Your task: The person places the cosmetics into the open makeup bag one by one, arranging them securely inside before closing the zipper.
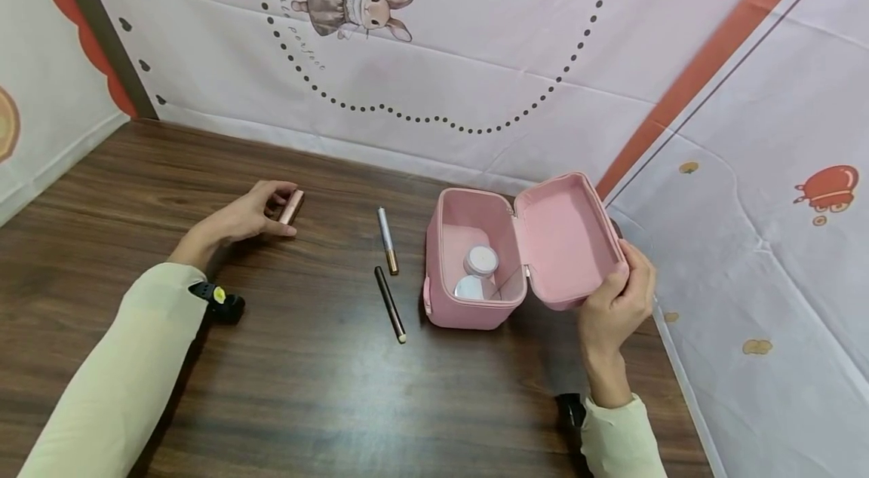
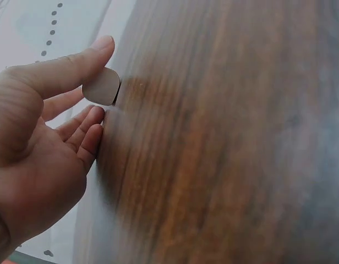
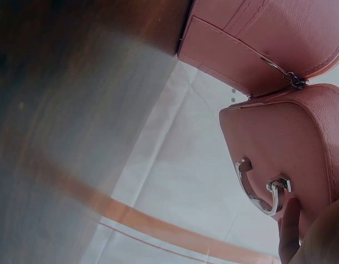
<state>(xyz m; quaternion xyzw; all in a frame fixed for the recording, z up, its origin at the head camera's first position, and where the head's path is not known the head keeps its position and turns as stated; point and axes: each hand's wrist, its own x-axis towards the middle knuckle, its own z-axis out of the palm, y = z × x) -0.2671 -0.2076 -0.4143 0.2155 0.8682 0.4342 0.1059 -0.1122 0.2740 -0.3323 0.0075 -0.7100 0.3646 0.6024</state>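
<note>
At the left of the table, my left hand (image 1: 254, 212) has its thumb and fingers around a small pink and rose-gold lipstick tube (image 1: 292, 207). In the left wrist view, the tube's pale rounded end (image 2: 102, 87) shows between thumb and fingers, close to the tabletop. My right hand (image 1: 619, 298) grips the outer edge of the raised lid (image 1: 570, 237) of a pink cosmetic case (image 1: 468, 317). The lid leans out to the right on its hinge side. Inside the case lie a white-lidded jar (image 1: 481, 260) and a round white item (image 1: 470, 288). The right wrist view shows the lid's metal-fitted handle (image 3: 252, 192) beside my fingers.
Between my left hand and the case, a silver pen-shaped tube (image 1: 387, 237) and a dark pen-shaped tube (image 1: 390, 304) lie on the wooden table (image 1: 305, 387). A printed cloth wall (image 1: 462, 56) rises behind the table, with others at both sides.
</note>
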